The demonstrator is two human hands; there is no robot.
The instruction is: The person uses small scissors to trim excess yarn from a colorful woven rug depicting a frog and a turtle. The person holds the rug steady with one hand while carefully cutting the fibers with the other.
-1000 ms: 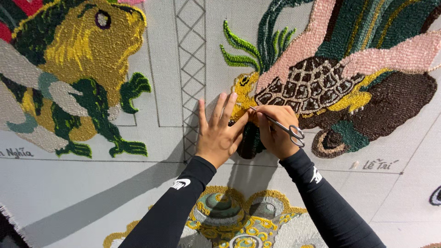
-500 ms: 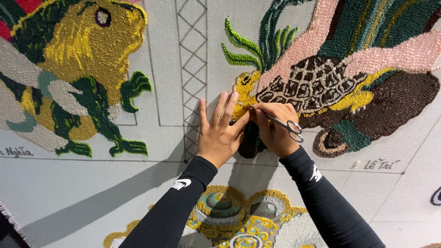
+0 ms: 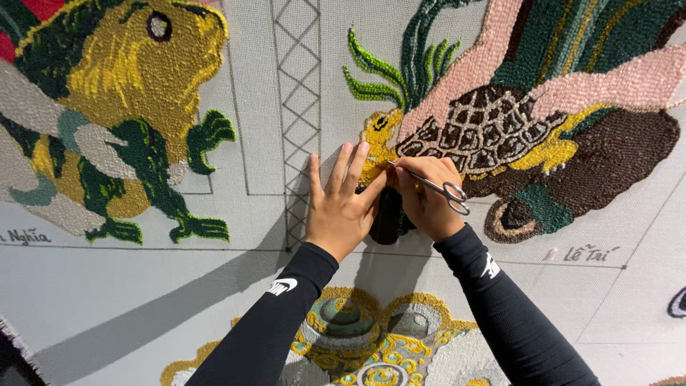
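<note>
On the far left of the tufted canvas (image 3: 286, 86) sits the yellow and green frog figure (image 3: 128, 107), well apart from where I work; a drawn lattice column (image 3: 296, 71) runs down between it and my hands. My left hand (image 3: 341, 211) lies flat on the cloth just right of that column, fingers spread and pointing up and a little right, the fingertips touching the yellow tufted head (image 3: 379, 139) of the turtle figure. This hand grips nothing; it only presses the cloth down.

Just beside it, thumb side nearly touching, is my right hand (image 3: 426, 196), the grip closed around a pair of small steel scissors (image 3: 429, 187). The scissors lie in that hand itself. Their long axis runs from upper left to lower right: the tips point up and left, toward the yellow head and toward my left fingertips, and the finger loops trail off lower right, past my knuckles. I cannot tell whether the blades are parted, as they look like one thin line from here. The spot the tips aim at lies between my two hands, nearer the right.

Further right spreads the brown checkered turtle shell (image 3: 479, 129), then pink and green tufted bands (image 3: 607, 78). Below my forearms is another yellow-rimmed tufted motif (image 3: 371, 336).
</note>
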